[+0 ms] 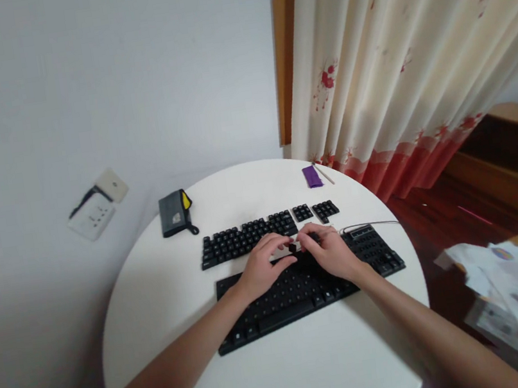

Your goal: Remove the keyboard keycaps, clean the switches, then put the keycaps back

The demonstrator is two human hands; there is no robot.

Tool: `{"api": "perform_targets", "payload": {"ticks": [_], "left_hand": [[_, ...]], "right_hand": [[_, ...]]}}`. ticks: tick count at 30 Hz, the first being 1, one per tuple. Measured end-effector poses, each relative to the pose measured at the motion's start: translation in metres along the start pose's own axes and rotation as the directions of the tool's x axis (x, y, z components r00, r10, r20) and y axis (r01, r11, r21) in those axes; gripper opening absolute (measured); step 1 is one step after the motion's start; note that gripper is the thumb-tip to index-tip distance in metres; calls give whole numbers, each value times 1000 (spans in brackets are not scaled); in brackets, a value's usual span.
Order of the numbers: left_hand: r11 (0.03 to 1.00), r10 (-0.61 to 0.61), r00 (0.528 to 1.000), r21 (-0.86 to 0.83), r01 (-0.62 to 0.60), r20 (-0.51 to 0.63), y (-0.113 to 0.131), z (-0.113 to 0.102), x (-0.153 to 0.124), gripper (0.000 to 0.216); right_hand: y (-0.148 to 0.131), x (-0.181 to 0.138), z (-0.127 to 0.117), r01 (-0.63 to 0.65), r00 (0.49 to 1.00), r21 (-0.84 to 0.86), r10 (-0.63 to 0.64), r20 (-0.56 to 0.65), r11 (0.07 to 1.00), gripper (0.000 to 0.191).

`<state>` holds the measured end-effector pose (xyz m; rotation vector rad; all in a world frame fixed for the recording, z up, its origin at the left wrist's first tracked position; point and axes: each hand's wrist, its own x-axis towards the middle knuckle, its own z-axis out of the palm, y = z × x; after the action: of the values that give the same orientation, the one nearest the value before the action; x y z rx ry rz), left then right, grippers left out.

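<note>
The black keyboard lies on the round white table, its long axis running left to right and slanting slightly away at the right, with the space bar side facing the person and the number pad at the right end. Over its far edge, a small black key shows between the thumb and fingertips of the left hand; whether they pinch it I cannot tell, nor what the curled right hand grips.
</note>
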<state>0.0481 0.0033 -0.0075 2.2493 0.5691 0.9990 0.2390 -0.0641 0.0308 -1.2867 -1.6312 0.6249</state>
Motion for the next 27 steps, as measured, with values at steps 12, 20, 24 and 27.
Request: {"api": "perform_targets", "payload": {"ticks": [12, 20, 24, 27], "left_hand": [[999, 32, 997, 31, -34, 66, -2, 4, 1, 8], [996, 60, 995, 57, -65, 78, 0, 3, 2, 12], [993, 99, 992, 52, -103, 77, -1, 4, 2, 14], [992, 107, 992, 62, -111, 65, 0, 4, 2, 11]], "right_hand": [[24, -12, 13, -127, 990, 105, 121, 68, 986, 33], [31, -14, 21, -239, 970, 187, 242, 4, 953, 41], [29, -15, 25, -255, 960, 208, 272, -58, 944, 41], [29, -16, 27, -242, 963, 200, 260, -67, 949, 40]]}}
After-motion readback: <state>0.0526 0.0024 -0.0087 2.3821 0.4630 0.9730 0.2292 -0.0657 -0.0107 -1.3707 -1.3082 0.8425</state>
